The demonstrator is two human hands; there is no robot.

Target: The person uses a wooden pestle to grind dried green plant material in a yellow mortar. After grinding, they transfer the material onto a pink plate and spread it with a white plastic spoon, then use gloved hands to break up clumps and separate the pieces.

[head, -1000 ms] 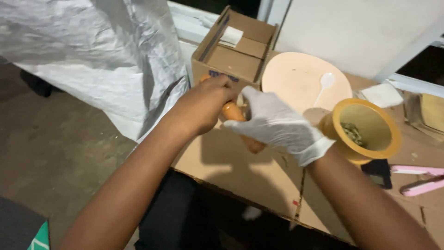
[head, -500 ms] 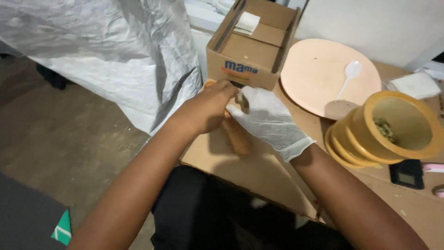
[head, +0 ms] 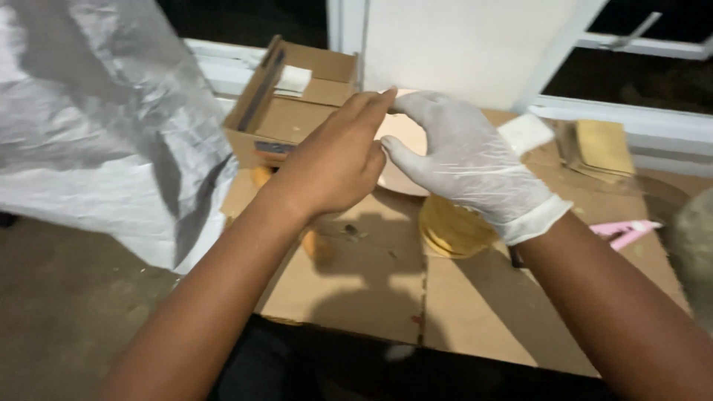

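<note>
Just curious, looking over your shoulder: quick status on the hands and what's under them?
Bare left hand and white-gloved right hand raised, fingertips meeting; neither visibly holds anything. Stacked round yellow bowls below on flat brown cardboard sheet. Open brown cardboard box behind.

Both hands have been raised off the cardboard sheet (head: 356,289): the bare left hand (head: 334,160) and the gloved right hand (head: 464,160) are now held fingertip to fingertip above the pale plate (head: 401,141). The orange piece gripped earlier (by both) is no longer held.
</note>
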